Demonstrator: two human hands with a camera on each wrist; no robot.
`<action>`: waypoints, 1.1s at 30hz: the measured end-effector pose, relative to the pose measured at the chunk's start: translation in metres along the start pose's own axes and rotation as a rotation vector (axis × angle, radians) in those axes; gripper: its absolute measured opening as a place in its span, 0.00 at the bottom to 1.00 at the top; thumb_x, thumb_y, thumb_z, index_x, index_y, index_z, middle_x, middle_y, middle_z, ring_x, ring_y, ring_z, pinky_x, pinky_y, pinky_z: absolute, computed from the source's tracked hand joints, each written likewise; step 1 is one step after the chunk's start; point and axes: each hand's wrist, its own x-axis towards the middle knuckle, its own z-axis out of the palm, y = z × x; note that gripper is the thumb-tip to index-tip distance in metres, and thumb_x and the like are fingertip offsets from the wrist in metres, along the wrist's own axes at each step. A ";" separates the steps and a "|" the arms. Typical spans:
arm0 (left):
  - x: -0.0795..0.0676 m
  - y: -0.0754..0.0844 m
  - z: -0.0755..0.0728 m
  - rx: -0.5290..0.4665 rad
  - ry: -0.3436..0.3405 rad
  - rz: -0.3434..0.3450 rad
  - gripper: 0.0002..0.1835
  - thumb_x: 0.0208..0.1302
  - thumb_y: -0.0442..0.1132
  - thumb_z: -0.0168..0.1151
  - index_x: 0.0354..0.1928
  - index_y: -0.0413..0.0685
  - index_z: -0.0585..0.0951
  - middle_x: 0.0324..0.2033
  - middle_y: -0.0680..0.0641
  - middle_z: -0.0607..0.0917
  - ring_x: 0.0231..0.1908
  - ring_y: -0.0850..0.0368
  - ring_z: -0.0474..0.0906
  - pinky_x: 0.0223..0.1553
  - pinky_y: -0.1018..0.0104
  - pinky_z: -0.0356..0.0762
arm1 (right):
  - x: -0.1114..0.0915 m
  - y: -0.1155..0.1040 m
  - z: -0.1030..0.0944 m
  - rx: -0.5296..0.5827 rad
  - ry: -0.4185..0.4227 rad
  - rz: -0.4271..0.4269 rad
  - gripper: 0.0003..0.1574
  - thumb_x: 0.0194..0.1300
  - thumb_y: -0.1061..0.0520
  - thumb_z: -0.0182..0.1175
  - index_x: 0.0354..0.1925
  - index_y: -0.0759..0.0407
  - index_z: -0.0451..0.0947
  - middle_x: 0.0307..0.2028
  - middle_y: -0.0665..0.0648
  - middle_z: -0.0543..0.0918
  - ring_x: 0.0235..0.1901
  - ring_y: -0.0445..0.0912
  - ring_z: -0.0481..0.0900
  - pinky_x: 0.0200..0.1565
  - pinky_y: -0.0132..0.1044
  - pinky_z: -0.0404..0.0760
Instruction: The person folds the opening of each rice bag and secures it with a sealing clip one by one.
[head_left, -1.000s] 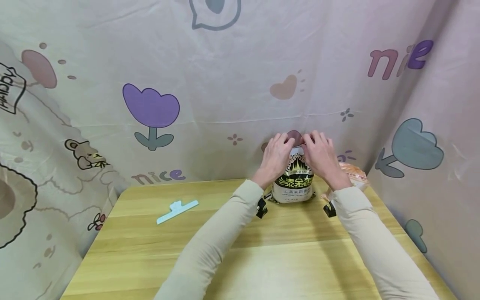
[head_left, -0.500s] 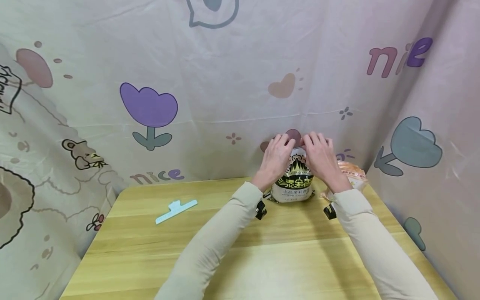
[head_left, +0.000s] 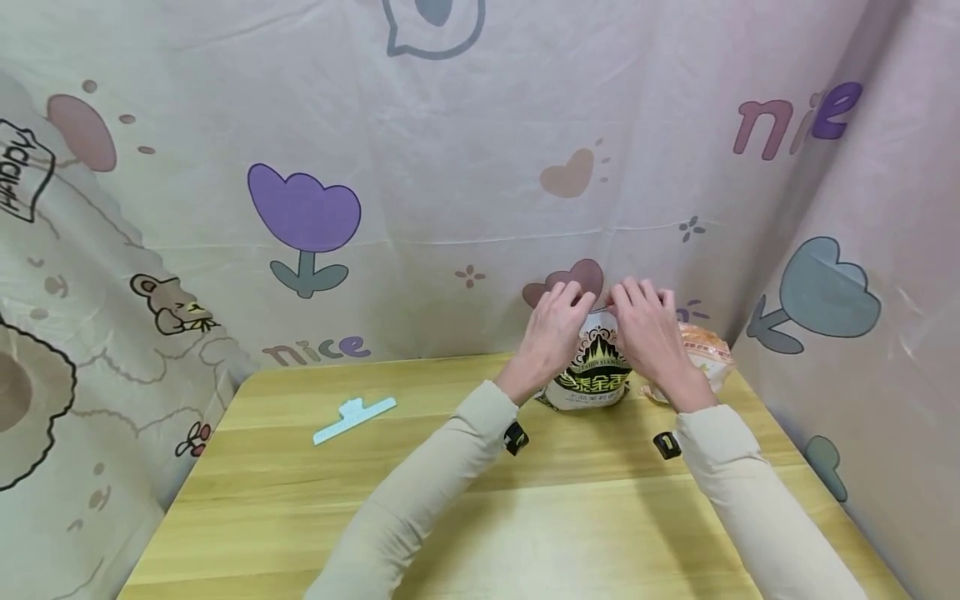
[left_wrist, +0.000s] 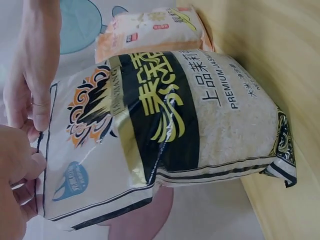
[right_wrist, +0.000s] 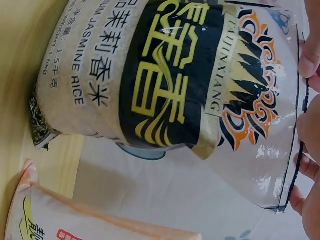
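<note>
A bag of jasmine rice, white with a black and gold label, stands upright on the table near its back edge. My left hand pinches the left part of the bag's top edge between thumb and fingers. On the other side, my right hand pinches the same edge at the right. Both wrist views show thumbs on the label side and fingers behind the black-lined top seam. The rice bag bulges at its lower part, while its upper part is flat and drawn up.
An orange and white bag lies to the right of the rice, partly behind my right forearm. A light blue bag clip rests on the left of the wooden table. A printed curtain hangs right behind the table.
Both hands have come slightly lower and nearer in the head view, still gripping the top edge. The rice bag's top tilts a little toward me.
</note>
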 end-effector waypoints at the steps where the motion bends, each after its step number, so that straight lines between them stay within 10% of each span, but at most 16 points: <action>1: -0.002 0.001 -0.002 -0.003 -0.003 -0.002 0.19 0.51 0.24 0.68 0.46 0.47 0.81 0.40 0.49 0.77 0.39 0.54 0.71 0.40 0.66 0.71 | -0.001 -0.002 -0.002 -0.002 0.001 -0.002 0.04 0.71 0.62 0.59 0.41 0.63 0.74 0.39 0.61 0.75 0.40 0.59 0.70 0.43 0.57 0.68; 33: -0.102 0.002 -0.079 -0.030 0.086 -0.090 0.22 0.34 0.19 0.57 0.36 0.44 0.78 0.38 0.48 0.79 0.37 0.52 0.72 0.35 0.67 0.66 | -0.028 -0.123 -0.019 0.107 0.140 -0.016 0.11 0.77 0.57 0.49 0.39 0.62 0.75 0.36 0.57 0.74 0.36 0.56 0.69 0.39 0.53 0.65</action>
